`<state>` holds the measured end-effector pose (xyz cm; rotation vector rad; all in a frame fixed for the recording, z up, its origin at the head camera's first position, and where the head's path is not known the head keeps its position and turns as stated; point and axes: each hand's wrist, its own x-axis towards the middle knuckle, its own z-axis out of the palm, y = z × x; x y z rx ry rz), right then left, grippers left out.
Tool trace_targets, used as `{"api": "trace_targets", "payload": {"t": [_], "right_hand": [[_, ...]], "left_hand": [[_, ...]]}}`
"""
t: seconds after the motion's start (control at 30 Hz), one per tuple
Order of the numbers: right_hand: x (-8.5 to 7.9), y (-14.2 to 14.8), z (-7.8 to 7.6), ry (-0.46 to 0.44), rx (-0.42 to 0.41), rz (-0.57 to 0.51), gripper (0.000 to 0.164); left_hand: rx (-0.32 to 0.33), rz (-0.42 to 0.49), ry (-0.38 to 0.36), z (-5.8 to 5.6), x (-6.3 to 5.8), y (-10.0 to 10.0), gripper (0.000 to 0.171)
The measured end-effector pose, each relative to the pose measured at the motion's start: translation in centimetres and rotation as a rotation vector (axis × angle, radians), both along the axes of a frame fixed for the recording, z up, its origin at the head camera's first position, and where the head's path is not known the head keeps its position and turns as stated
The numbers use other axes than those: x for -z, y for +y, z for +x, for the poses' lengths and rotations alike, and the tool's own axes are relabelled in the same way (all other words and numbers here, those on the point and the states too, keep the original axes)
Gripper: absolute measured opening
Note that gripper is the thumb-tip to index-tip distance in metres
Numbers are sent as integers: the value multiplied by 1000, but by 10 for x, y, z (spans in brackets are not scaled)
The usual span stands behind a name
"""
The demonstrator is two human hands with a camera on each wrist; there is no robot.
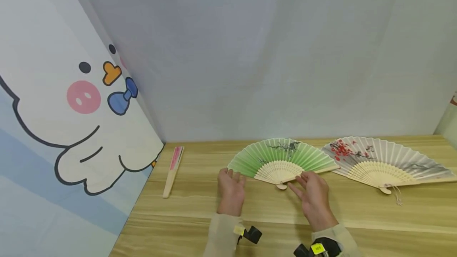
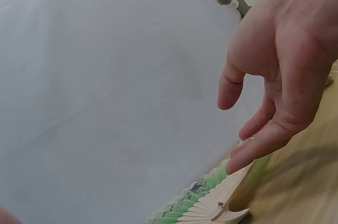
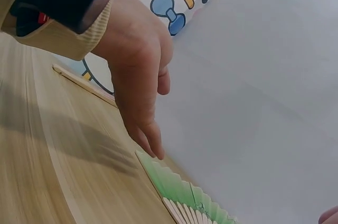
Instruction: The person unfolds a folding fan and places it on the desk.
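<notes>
A green folding fan (image 1: 246, 157) with a dark branch print lies spread on the wooden table. At its left end, my left hand (image 1: 231, 191) reaches down with fingers fairly straight, their tips at the fan's edge; the right wrist view shows this left hand (image 3: 140, 71) from the side. Beside the right-hand rib, near the pivot, is my right hand (image 1: 314, 197), fingers extended and thumb apart. In the left wrist view the right hand (image 2: 288, 71) has its fingertips at the fan's rib (image 2: 232, 187). Exact contact is hard to tell.
Right of the green fan lies a spread grey-white fan (image 1: 378, 169) with red blossoms and a tassel. A folded pink fan (image 1: 173, 171) lies at the left on the table (image 1: 192, 229). A grey backdrop (image 1: 267, 58) and a cartoon-printed sheet (image 1: 43, 70) border the table.
</notes>
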<state>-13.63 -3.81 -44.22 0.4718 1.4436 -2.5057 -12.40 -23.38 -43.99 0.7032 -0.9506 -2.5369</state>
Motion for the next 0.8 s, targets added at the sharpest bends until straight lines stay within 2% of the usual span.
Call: {"api": "trace_targets", "payload": {"t": [0.03,0.1,0.27,0.33,0.8], "right_hand": [[0,-1,-1,4,1,0,8],[-1,-4,-1,11,-9,-7,12],[-1,-12,-1,20,-46,-6,52],[-1,-16,-1,25,-62,-10,62],[-1,-40,4,51,-78,-27,60]], "left_hand": [[-3,-12,3,0,-1,-3,67],[-3,-37,7,2,-2,-8,67],[-13,-70,1,3,-4,-20,66],[-25,-73,0,3,-4,-25,66],[-78,-109,-7,14,-8,-57,63]]}}
